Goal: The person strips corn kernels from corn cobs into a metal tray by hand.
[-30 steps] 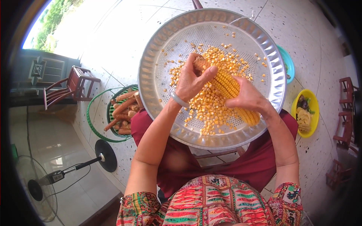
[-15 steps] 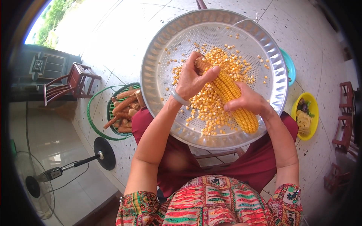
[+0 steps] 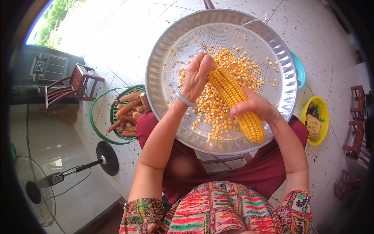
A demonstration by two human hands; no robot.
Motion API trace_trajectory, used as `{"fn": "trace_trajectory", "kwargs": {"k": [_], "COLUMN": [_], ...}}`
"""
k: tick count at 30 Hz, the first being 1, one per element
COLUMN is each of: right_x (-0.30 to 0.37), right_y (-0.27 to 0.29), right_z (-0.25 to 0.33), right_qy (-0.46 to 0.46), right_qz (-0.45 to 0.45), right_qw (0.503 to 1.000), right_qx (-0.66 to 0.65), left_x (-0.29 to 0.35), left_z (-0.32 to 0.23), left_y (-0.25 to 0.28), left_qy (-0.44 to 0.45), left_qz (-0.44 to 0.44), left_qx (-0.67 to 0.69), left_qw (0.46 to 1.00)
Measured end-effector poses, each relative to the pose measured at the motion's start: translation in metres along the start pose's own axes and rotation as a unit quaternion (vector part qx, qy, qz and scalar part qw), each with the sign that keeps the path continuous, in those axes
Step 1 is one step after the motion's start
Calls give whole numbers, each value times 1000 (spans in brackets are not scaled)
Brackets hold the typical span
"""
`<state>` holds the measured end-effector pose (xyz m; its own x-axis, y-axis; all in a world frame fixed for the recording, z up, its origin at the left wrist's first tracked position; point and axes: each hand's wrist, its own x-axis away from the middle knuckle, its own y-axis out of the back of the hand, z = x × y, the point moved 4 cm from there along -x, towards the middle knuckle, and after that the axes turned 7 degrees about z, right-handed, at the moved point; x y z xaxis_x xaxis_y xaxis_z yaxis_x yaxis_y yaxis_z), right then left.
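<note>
A large yellow ear of corn [image 3: 228, 89] slants over a round perforated metal tray [image 3: 156, 74]. My left hand [image 3: 198, 74], with a pale bangle on its wrist, is closed at the ear's upper end, hiding that tip. Lower down, my right hand [image 3: 255, 106] grips the ear from the right side, thumb across the rows. Loose corn kernels [image 3: 212, 113] lie heaped beneath the ear and scattered around it. The tray rests over my lap, on dark red trousers [image 3: 183, 167].
At the left stands a green basket [image 3: 95, 113] of bare cobs [image 3: 128, 109], with a standing fan [image 3: 58, 177] nearer me and a wooden chair [image 3: 80, 82] beyond. On the right are a yellow bowl [image 3: 326, 117] with food scraps and a turquoise basin [image 3: 299, 68].
My left fingers have curled inward, and the thumb has drawn back off the ear's rows. The brown cob end visible earlier is now covered. The ear's lower end has shifted slightly down and left.
</note>
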<state>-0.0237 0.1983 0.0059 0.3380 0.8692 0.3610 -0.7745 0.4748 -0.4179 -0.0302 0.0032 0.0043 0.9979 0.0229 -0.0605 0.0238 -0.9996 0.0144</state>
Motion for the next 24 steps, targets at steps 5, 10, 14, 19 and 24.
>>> {"fn": "trace_trajectory", "kwargs": {"k": [5, 10, 14, 19, 24], "right_x": [-2, -3, -5, -3, 0], "right_y": [-4, -4, -5, -7, -7], "right_z": [-5, -9, -14, -15, -23], "right_qy": [-6, 4, 2, -4, -54], "right_qz": [40, 64, 79, 86, 114], "right_qw": [997, 994, 988, 977, 947], "right_qx": [-60, -86, -133, -197, -295], "left_x": [-1, -3, -4, -3, -3], "left_z": [0, 3, 6, -1, -6], "left_y": [-2, 1, 1, 6, -3], "left_qy": [-51, -65, -91, -55, -48], "left_qz": [33, 25, 3, 9, 22], "left_qx": [-18, -22, -11, -20, -70], "left_qw": [998, 997, 996, 998, 996]}}
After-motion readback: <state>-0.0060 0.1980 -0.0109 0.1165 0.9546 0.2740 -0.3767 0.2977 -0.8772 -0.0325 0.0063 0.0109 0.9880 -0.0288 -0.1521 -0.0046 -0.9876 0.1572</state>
